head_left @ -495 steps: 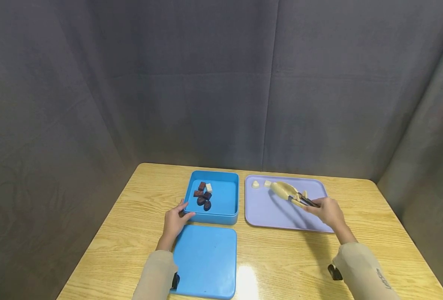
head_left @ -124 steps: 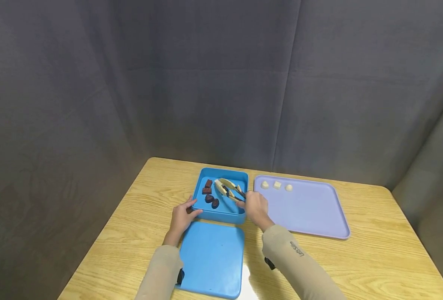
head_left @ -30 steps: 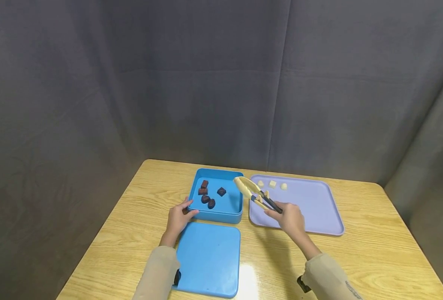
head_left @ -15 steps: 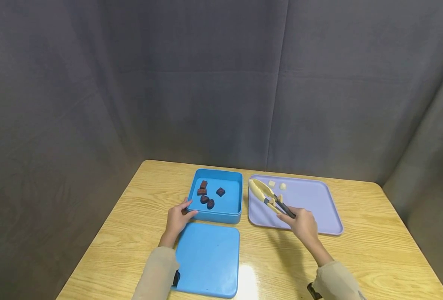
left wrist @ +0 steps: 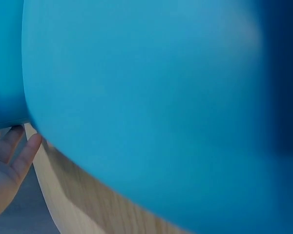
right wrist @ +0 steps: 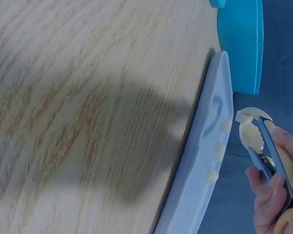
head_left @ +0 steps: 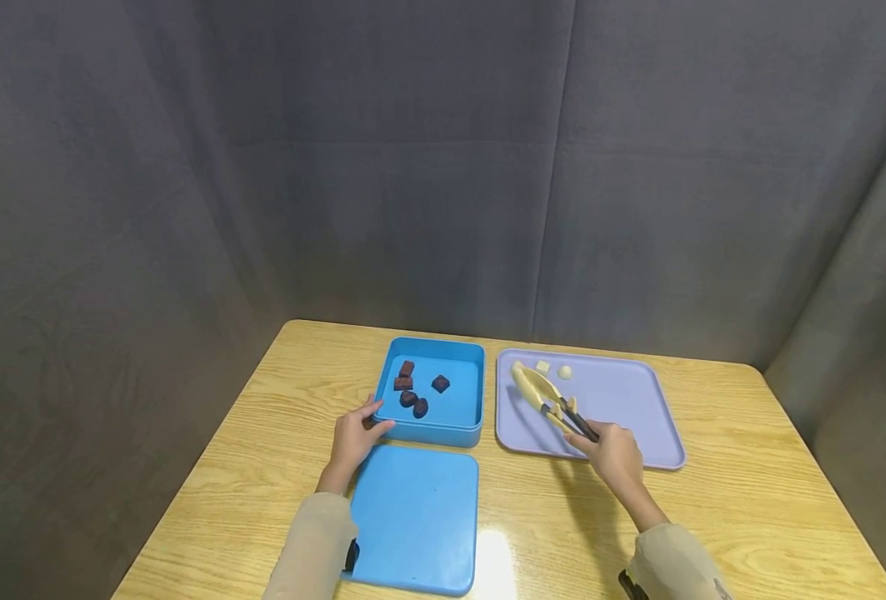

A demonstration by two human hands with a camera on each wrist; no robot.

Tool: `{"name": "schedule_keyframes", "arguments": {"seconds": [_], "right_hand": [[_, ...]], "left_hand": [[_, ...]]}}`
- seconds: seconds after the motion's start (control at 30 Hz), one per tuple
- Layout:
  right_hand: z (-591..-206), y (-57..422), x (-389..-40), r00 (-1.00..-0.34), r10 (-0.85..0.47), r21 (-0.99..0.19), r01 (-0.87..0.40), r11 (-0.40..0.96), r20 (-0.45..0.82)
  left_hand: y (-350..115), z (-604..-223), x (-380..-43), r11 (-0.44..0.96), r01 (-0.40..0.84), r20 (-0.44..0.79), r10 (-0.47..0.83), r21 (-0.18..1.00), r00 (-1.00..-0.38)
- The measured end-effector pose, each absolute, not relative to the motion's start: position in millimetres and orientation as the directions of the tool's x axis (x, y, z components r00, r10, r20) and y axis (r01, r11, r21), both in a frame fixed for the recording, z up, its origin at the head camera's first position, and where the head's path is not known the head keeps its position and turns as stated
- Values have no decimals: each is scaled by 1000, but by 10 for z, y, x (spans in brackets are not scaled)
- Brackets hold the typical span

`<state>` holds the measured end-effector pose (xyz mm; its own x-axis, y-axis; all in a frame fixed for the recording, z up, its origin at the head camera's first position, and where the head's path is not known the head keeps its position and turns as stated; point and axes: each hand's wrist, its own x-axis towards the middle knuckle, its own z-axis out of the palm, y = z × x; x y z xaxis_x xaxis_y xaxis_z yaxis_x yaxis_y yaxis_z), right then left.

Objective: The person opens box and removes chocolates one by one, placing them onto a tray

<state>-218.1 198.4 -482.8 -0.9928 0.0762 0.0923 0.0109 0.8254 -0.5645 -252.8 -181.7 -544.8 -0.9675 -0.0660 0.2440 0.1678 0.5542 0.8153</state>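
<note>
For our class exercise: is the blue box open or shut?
Open: the lid is off, and brown pieces show inside the box.

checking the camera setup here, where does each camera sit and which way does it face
Head: head-worn, facing forward and down at box, tray, tongs; left hand, right hand and sleeves show.
Left wrist: on that wrist, facing the blue lid; left hand shows.
Right wrist: on that wrist, facing table and tray; right hand shows.
Head and right wrist share box, tray and tongs.
</note>
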Motion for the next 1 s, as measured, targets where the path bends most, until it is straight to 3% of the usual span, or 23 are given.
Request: {"name": "schedule_keyframes", "arguments": {"seconds": [1.0], "right_hand": [[-4993,1977,-2245,-996,76,-519,42,854,45]], "left_hand": [[-1820,-5458,-2537,539,162,238,-73,826,-969]]}}
